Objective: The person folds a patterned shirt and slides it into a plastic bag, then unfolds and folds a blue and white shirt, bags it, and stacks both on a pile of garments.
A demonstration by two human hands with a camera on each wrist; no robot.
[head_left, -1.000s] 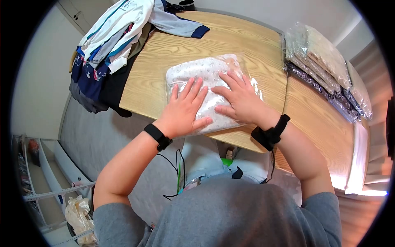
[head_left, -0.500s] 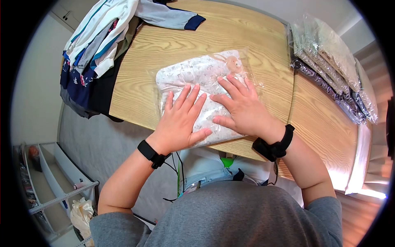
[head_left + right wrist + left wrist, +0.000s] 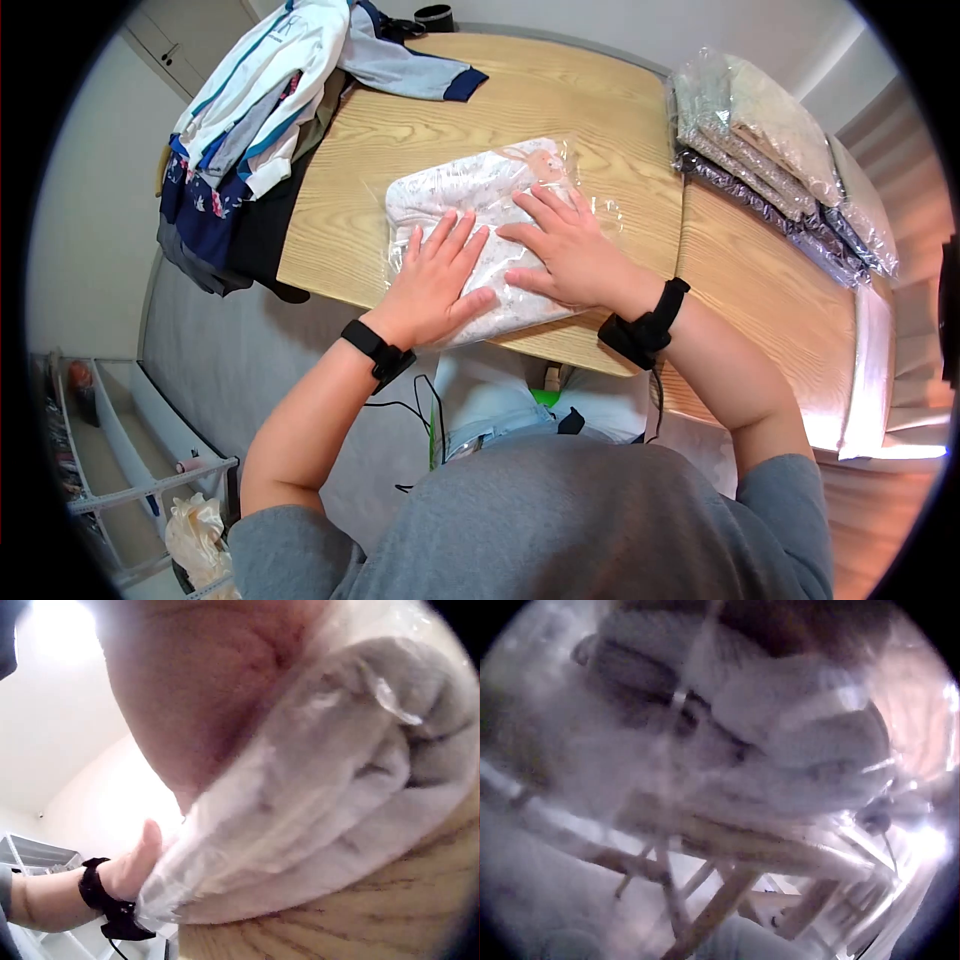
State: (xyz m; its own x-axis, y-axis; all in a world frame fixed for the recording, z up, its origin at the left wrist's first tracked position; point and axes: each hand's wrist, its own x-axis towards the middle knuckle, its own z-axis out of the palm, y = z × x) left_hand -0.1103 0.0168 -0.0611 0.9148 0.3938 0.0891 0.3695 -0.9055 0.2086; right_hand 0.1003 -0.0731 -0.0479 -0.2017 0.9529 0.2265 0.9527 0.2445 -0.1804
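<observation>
A clear plastic bag (image 3: 480,235) lies on the wooden table (image 3: 560,110) near its front edge, and inside it is a folded white garment (image 3: 470,185) with a small pale print and a peach-coloured figure near the far right corner. The left hand (image 3: 432,285) lies flat on the near left part of the bag, fingers straight and spread, pressing down; the right hand (image 3: 560,250) lies flat just beside it on the right part, fingers likewise straight and fanned out, with the two thumbs close together. Neither hand grips anything. The near end of the bag hangs slightly over the table's front edge, and the right wrist view shows the folded garment (image 3: 337,802) bulging in its wrapping right at that wooden edge (image 3: 360,922). The left wrist view is blurred; it shows only the wrapped bundle (image 3: 780,757) from below. At the table's far right side stands a stack of other filled clear bags (image 3: 770,150), well apart from the hands. A heap of loose clothes (image 3: 260,130) drapes over the far left corner and down the side. Between the bag, the heap and the stack the table top is bare wood.
</observation>
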